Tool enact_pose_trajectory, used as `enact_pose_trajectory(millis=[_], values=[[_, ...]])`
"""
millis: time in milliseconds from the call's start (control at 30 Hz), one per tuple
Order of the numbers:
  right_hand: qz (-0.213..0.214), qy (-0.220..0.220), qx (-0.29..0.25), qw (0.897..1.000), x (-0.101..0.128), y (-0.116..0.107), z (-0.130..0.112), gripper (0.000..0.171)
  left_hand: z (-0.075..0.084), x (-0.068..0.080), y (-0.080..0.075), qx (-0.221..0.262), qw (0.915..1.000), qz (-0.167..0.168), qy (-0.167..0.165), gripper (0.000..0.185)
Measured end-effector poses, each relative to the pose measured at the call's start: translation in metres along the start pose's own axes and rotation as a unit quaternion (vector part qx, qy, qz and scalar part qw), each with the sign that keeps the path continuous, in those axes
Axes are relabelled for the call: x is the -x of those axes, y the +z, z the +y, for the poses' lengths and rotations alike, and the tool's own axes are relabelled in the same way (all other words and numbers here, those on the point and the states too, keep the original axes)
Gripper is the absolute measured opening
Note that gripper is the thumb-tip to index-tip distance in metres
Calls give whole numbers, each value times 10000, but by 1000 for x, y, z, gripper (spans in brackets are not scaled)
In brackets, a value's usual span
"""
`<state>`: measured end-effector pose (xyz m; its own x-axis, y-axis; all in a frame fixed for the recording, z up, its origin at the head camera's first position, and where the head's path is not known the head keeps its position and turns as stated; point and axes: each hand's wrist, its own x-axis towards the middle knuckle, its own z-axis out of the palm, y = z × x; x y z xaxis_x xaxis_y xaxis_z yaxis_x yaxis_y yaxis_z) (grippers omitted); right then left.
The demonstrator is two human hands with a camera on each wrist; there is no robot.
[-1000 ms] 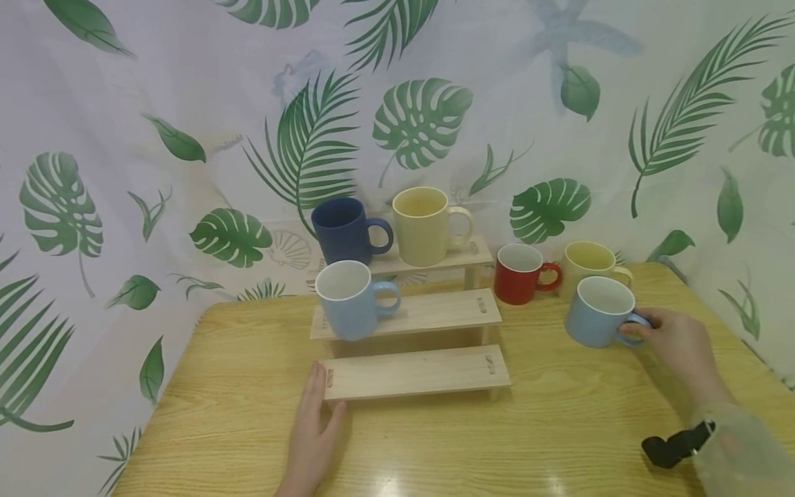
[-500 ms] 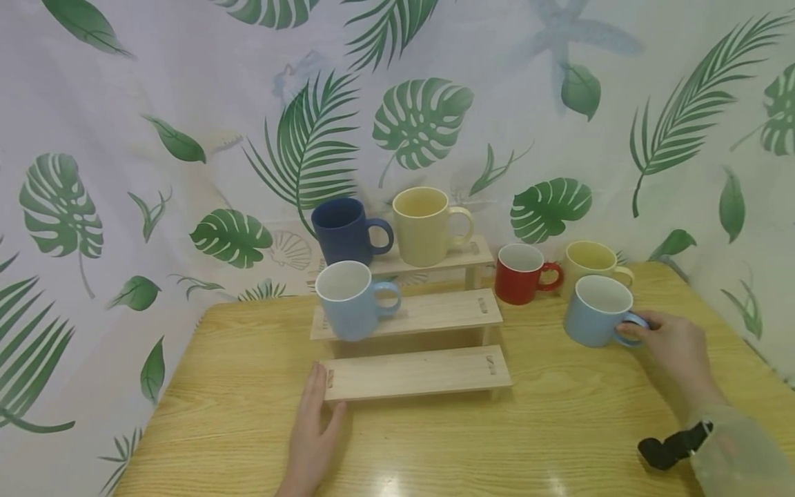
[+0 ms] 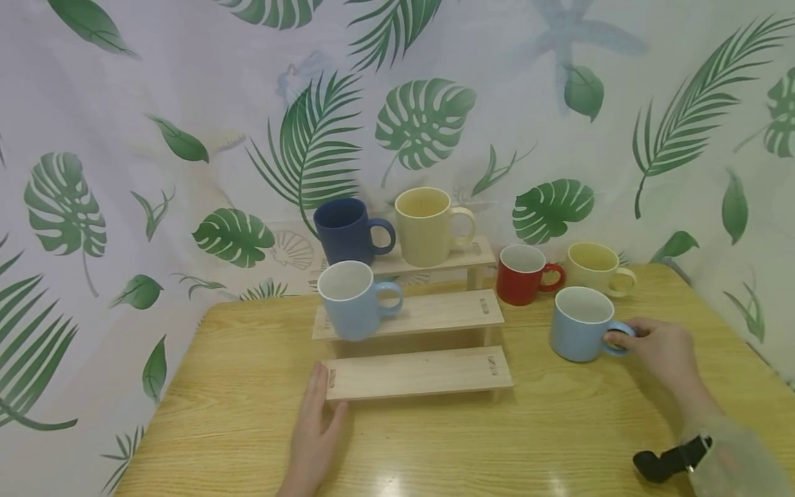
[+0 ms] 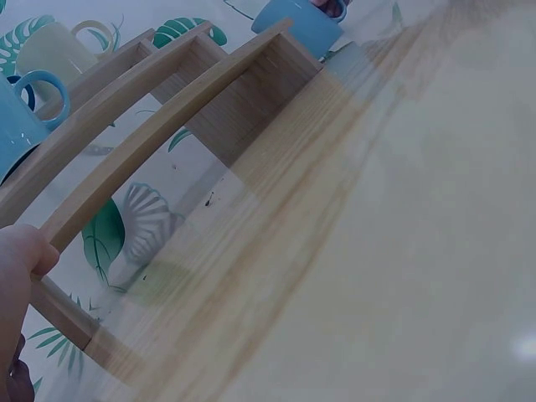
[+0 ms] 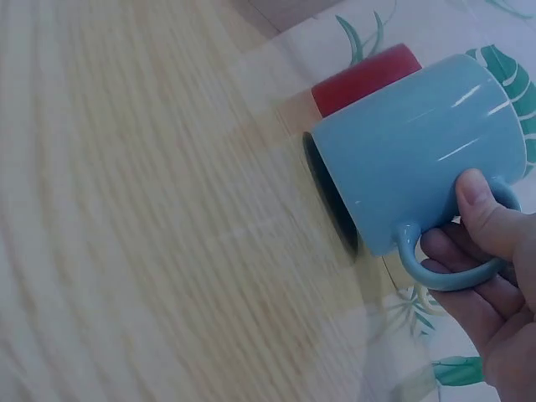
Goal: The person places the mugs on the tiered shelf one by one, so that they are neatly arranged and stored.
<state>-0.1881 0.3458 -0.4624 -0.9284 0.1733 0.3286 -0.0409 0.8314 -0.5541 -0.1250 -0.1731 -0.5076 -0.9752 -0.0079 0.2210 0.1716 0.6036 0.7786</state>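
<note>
Right hand (image 3: 660,351): we see fingers and thumb pinching the handle of the held mug (image 3: 576,336).
Held mug: just shifted left and nearer us — free of its neighbours for moving, we judge; whether it touches the desk (image 3: 559,435) we cannot tell. It sits right of the low shelf (image 3: 416,375).
Yellow mug behind (image 3: 589,275): less covered than half a second ago.
Left hand (image 3: 312,428): fingers straight against the low shelf's left end — unchanged.
</note>
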Motion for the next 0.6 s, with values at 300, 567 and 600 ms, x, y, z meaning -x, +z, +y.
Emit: enact_pose_trajectory(millis=[300,567,600], values=[[-403,-151,39,9991,7,7,-12,29,1,0,0,9,10000,2,17,65],[-590,-689,208,9957,9,13,-11,24,2,1,0,24,10000,6,15,65],[-608,-708,205,9954,9,14,-12,24,2,1,0,25,10000,5,11,65]])
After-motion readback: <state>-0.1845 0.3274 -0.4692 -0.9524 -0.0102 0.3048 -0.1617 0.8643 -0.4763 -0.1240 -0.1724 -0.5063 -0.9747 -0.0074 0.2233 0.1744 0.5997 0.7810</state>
